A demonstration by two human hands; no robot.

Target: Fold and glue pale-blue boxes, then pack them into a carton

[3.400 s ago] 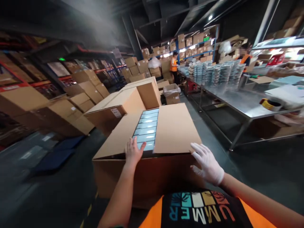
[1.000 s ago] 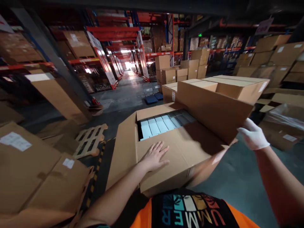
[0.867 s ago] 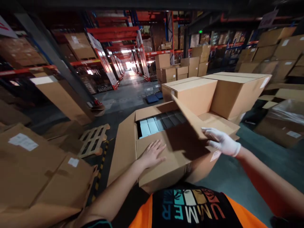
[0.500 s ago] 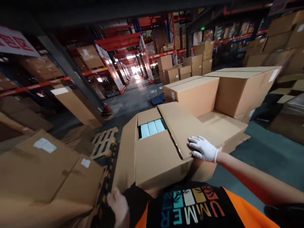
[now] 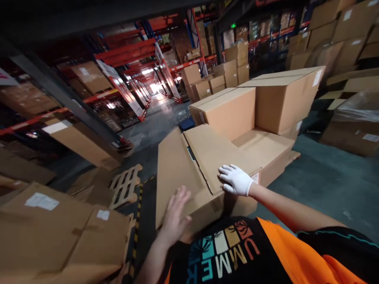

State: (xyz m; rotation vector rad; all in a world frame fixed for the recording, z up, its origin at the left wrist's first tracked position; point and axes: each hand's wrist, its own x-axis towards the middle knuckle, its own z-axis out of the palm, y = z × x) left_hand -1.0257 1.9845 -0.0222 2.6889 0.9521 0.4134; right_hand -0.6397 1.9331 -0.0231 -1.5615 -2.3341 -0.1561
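A large cardboard box (image 5: 204, 161) stands in front of me with its two long top flaps folded inward. Only a narrow gap shows between them, with a sliver of dark inside at its far end. My right hand (image 5: 235, 180), in a white glove with bare fingertips, lies flat with spread fingers on the right flap (image 5: 219, 148). Over the near part of the left flap (image 5: 174, 169) is my bare left hand (image 5: 177, 215), fingers stretched out and slightly blurred. Whether it presses on the cardboard I cannot tell.
More large boxes (image 5: 227, 112) adjoin this one behind and to the right. Stacked cartons (image 5: 50, 228) fill the near left, beside a wooden pallet (image 5: 126, 185) and black-yellow floor tape (image 5: 136, 232). A wrapped carton (image 5: 352, 126) sits at right. Racking (image 5: 127, 51) lines an aisle ahead.
The left flap has swung inward over the box, covering the pale blue packs inside. My left hand has risen from the lower left onto that side. My right hand stays on the right flap.
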